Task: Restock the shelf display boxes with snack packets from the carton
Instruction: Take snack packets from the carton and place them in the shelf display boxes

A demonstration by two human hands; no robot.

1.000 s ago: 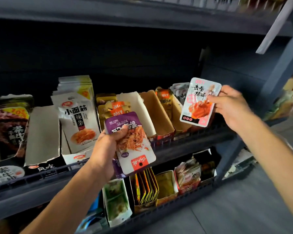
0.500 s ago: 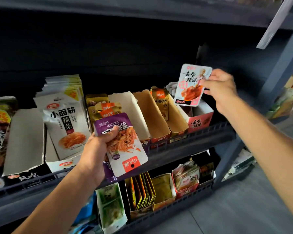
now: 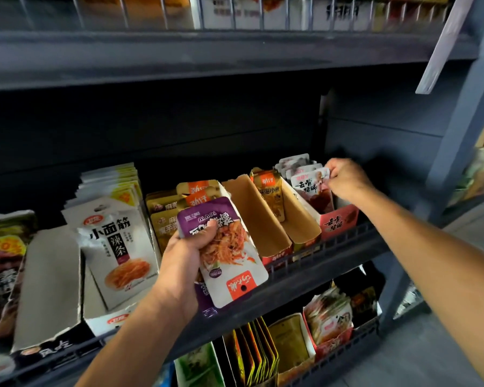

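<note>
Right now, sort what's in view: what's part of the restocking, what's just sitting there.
In the job:
right hand pinching pink-and-white packet
red display box
left hand gripping purple packets

Just sitting:
white noodle-strip packets
empty brown box
lower-shelf packets

A dark grey metal shelf (image 3: pixel 305 277) holds a row of cardboard display boxes: a red box (image 3: pixel 338 222) of packets, a brown box (image 3: pixel 259 222), and white noodle packets (image 3: pixel 118 247).

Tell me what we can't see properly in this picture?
- Right hand fingers: motion-blurred at the pink packet, so the grip is unclear.
- Purple packets in the left hand: count hidden behind the front one.
- Top shelf goods: blurred, cut by the edge.
</note>
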